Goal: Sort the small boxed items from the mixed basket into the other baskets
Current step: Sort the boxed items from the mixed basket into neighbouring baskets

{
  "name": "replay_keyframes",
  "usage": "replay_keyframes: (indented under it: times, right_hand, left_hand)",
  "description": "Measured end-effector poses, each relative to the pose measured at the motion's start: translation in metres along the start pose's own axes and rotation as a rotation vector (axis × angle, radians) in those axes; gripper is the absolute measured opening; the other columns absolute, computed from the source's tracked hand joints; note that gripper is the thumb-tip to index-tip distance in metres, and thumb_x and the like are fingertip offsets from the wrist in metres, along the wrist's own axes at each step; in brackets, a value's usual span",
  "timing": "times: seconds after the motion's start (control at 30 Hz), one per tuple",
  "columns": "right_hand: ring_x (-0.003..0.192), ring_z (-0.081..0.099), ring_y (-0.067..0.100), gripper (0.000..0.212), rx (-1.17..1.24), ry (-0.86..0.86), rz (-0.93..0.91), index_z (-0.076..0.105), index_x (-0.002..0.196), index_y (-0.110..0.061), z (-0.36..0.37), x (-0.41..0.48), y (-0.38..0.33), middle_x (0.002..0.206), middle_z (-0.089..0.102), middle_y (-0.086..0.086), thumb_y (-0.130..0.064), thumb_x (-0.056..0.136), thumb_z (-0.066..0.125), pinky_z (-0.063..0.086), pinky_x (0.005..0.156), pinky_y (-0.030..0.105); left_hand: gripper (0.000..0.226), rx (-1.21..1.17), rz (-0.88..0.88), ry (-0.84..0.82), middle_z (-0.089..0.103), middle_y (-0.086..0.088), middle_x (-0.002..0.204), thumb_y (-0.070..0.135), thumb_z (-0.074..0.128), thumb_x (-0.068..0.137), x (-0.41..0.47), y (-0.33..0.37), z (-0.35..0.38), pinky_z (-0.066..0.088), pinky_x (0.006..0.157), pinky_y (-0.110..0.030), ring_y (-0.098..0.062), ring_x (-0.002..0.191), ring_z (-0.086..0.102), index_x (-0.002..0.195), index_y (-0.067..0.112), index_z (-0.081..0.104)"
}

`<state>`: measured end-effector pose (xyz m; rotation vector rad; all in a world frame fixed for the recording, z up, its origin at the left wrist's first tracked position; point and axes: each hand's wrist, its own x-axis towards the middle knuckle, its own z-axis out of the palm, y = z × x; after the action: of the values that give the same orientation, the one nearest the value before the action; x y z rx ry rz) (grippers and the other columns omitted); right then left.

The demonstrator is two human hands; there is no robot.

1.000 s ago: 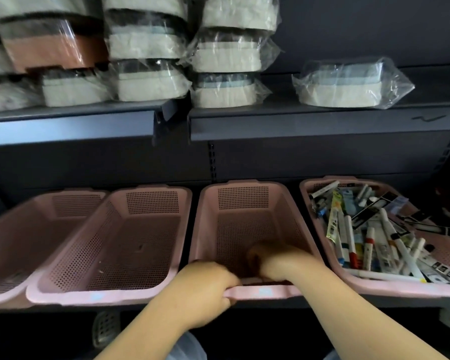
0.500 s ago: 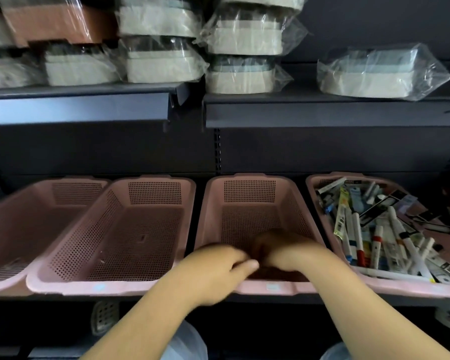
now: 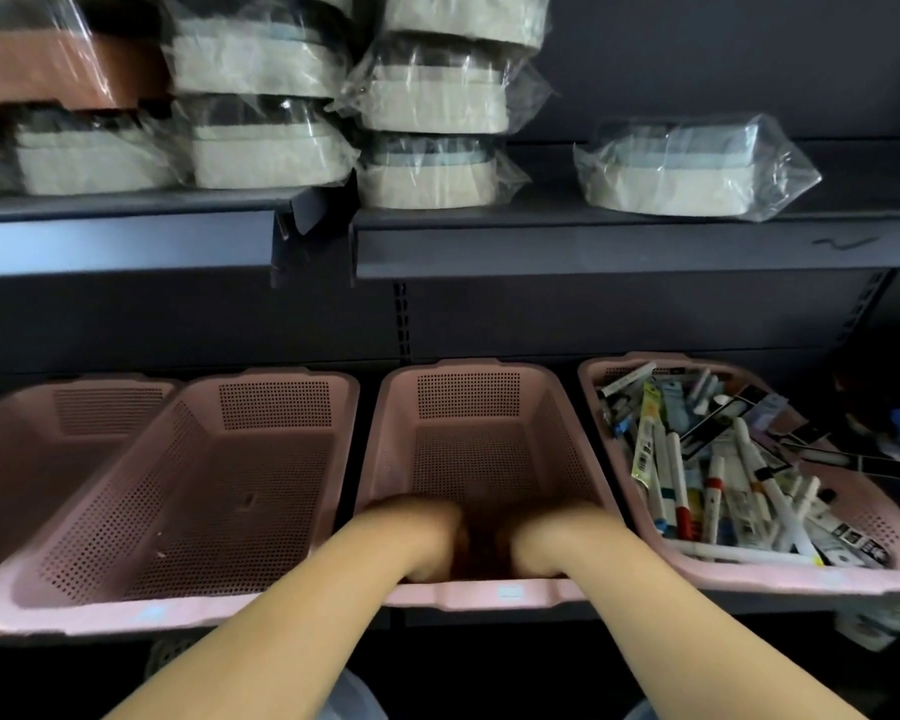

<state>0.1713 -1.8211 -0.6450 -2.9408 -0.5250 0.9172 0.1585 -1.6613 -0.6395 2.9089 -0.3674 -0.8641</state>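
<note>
My left grip is no longer holding the near rim of the third basket, as it was 1 second ago. It is now reaching down inside, close beside my right grip. Both are dipping behind the near wall with the fingers bending down out of sight, so I cannot tell whether either is holding anything or how wide it is.

I am judging the sorting as barely begun. The mixed basket at the far right is still lying heaped with boxed items, a tangle of long thin packs and tubes. The second basket and the leftmost basket are showing no boxed items on their mesh floors. The floor of the third basket is showing none either, apart from the near end my grips are covering. Nearly all the moving is still waiting to be done.

I am counting 4 pink baskets in a row on the lower shelf, 1 of them full. The boxed items are overlapping too much to count. On the upper shelf, plastic-wrapped packs are sitting in stacks. I am making out at least 9, with blur hiding the rest.
</note>
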Motion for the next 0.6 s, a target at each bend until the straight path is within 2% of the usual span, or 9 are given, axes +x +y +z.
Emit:
replay_keyframes:
  times: [0.07,0.13,0.2,0.23,0.33,0.4,0.47,0.53,0.6]
  right_hand:
    - [0.113,0.061,0.029,0.044,0.045,0.001,-0.042,0.047,0.146,-0.03,-0.002,-0.002,0.0,0.142,0.057,0.006,-0.029,0.101,0.046,0.049,0.092,0.036]
    - [0.099,0.062,0.026,0.035,0.089,0.001,-0.097,0.063,0.129,-0.023,-0.003,-0.003,-0.001,0.126,0.066,0.007,-0.021,0.096,0.053,0.047,0.076,0.029]
    - [0.089,0.063,0.025,0.029,0.103,0.008,-0.117,0.068,0.119,-0.022,-0.002,-0.002,-0.001,0.114,0.069,0.007,-0.019,0.092,0.056,0.042,0.063,0.026]
    - [0.088,0.063,0.026,0.029,0.11,0.004,-0.118,0.067,0.118,-0.023,-0.002,-0.003,0.0,0.112,0.069,0.007,-0.02,0.092,0.057,0.041,0.062,0.026]
    - [0.083,0.06,0.024,0.025,0.128,0.011,-0.133,0.07,0.114,-0.023,-0.007,-0.014,0.004,0.103,0.068,0.002,-0.02,0.092,0.059,0.042,0.066,0.026]
    - [0.077,0.058,0.018,0.018,0.181,0.084,-0.125,0.071,0.109,-0.026,-0.016,-0.028,0.012,0.093,0.064,-0.004,-0.024,0.091,0.065,0.04,0.062,0.023]
    - [0.082,0.058,0.015,0.013,0.267,0.216,-0.114,0.071,0.103,-0.029,-0.024,-0.042,0.023,0.096,0.064,-0.006,-0.029,0.091,0.068,0.04,0.061,0.022]
    - [0.088,0.058,0.013,0.002,0.347,0.366,-0.093,0.068,0.092,-0.031,-0.032,-0.057,0.036,0.095,0.062,-0.01,-0.03,0.091,0.068,0.043,0.066,0.022]
    - [0.09,0.061,0.014,0.007,0.42,0.513,-0.053,0.065,0.086,-0.032,-0.039,-0.07,0.051,0.091,0.064,-0.011,-0.027,0.091,0.066,0.049,0.075,0.026]
  left_hand:
    - [0.025,0.007,0.015,0.004,0.073,-0.01,0.103,0.016,0.058,0.095,0.001,-0.001,0.0,0.055,0.083,-0.038,-0.03,0.096,0.069,0.114,0.017,0.074]
    - [0.024,0.011,0.038,0.008,0.074,-0.009,0.104,0.019,0.058,0.096,0.0,0.0,0.0,0.054,0.081,-0.036,-0.031,0.096,0.069,0.113,0.017,0.074]
    - [0.025,0.028,0.052,0.011,0.074,-0.006,0.104,0.017,0.063,0.093,0.002,-0.001,0.001,0.057,0.084,-0.038,-0.028,0.095,0.069,0.115,0.021,0.074]
    - [0.026,0.04,0.052,0.012,0.074,-0.004,0.104,0.016,0.064,0.091,0.003,-0.001,0.002,0.059,0.085,-0.039,-0.027,0.095,0.069,0.115,0.024,0.074]
    - [0.029,0.056,0.068,0.018,0.073,0.0,0.105,0.015,0.062,0.091,0.005,-0.001,0.002,0.057,0.083,-0.038,-0.025,0.095,0.068,0.113,0.029,0.074]
    - [0.028,0.086,0.1,0.008,0.072,0.0,0.107,0.016,0.06,0.092,0.003,0.002,0.0,0.056,0.083,-0.036,-0.026,0.097,0.067,0.112,0.03,0.074]
    - [0.02,0.122,0.152,0.03,0.07,0.001,0.108,0.025,0.062,0.095,0.003,0.008,-0.005,0.055,0.082,-0.034,-0.025,0.096,0.066,0.111,0.028,0.073]
    - [0.019,0.082,0.195,0.12,0.068,0.007,0.105,0.039,0.068,0.093,0.004,0.017,-0.012,0.053,0.083,-0.03,-0.02,0.097,0.065,0.109,0.029,0.073]
    - [0.013,-0.025,0.235,0.232,0.067,0.014,0.101,0.04,0.071,0.092,0.009,0.032,-0.02,0.053,0.084,-0.03,-0.015,0.094,0.066,0.104,0.035,0.072]
